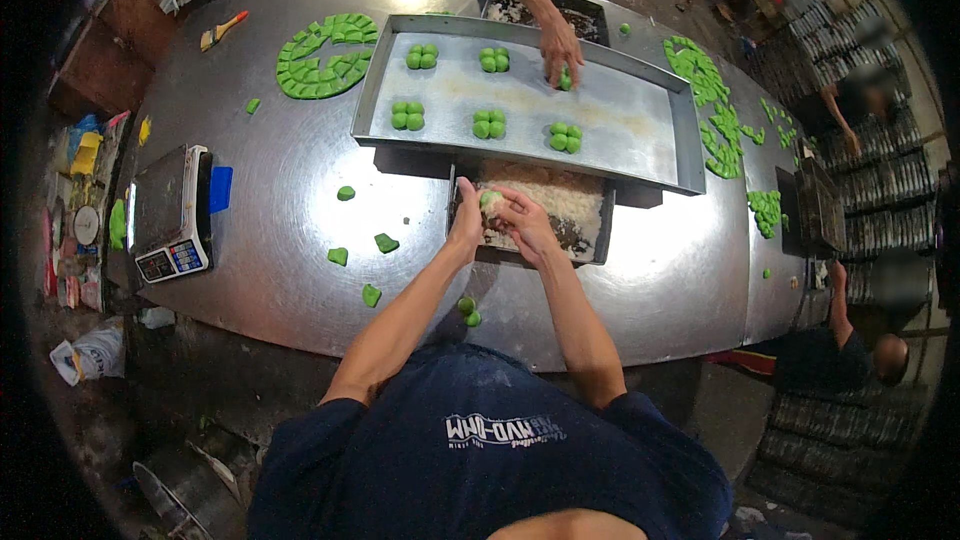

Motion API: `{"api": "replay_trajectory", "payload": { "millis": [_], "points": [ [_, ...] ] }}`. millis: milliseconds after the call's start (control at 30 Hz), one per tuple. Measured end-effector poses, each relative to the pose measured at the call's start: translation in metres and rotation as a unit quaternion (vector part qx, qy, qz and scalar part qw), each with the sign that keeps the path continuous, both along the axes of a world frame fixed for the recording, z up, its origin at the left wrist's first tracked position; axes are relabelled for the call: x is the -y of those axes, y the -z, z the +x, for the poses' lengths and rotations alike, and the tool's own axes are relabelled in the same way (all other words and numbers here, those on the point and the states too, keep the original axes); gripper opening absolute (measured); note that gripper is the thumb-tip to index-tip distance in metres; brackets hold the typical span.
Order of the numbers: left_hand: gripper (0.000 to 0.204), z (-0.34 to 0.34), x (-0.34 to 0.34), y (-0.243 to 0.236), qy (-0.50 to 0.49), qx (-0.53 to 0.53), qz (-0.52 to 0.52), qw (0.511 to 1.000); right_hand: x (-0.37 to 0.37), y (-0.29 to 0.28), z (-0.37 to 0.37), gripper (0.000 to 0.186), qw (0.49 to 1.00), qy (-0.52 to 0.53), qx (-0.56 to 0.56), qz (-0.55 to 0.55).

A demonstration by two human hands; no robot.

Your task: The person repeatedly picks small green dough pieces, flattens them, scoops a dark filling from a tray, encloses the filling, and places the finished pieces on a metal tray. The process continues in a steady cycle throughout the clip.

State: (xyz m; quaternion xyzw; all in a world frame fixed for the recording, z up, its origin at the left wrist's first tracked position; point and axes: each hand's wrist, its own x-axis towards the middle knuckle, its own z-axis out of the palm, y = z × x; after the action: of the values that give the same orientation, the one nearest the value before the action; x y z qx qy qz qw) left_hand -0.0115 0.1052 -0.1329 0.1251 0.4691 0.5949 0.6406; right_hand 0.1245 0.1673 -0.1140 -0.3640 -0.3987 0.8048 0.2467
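Observation:
Over a shallow tray [606, 240] of pale crumbly filling [560, 195], my two hands hold one piece of green dough [490, 202] that looks dusted or filled with something pale. My left hand [466, 224] cups it from the left with the fingers pointing up. From the right, the fingers of my right hand [527, 224] press on it. Just beyond stands a large metal baking tray [630, 125], where green dough balls sit in clusters, such as one cluster [566, 137] at the near side. Two green balls [469, 310] lie on the table close to my body.
A co-worker's hand [562, 50] reaches into the baking tray from the far side. On the left are a digital scale [170, 220], a brush [222, 30] and a ring of cut dough pieces [318, 80]. More dough pieces [700, 70] lie at right. Loose scraps [386, 243] dot the steel table [270, 280].

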Motion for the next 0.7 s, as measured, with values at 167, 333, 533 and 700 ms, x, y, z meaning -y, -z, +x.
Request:
{"api": "replay_trajectory", "payload": {
  "millis": [167,333,533,700],
  "points": [
    [0.051,0.011,0.007,0.001,0.004,-0.163,-0.001,0.987,-0.004,0.032,-0.007,0.032,0.944,0.047,0.212,0.249],
    [0.053,-0.006,0.019,-0.01,0.018,-0.358,-0.005,0.934,0.001,0.017,-0.006,0.036,0.909,-0.046,0.209,0.358],
    [0.025,-0.019,0.011,-0.021,0.05,-0.518,0.031,0.853,0.011,-0.003,0.004,0.029,0.782,-0.054,0.205,0.586],
    [0.03,-0.008,0.021,-0.038,0.097,-0.411,0.081,0.903,-0.009,-0.008,0.011,0.014,0.875,-0.056,0.209,0.433]
  ]
}}
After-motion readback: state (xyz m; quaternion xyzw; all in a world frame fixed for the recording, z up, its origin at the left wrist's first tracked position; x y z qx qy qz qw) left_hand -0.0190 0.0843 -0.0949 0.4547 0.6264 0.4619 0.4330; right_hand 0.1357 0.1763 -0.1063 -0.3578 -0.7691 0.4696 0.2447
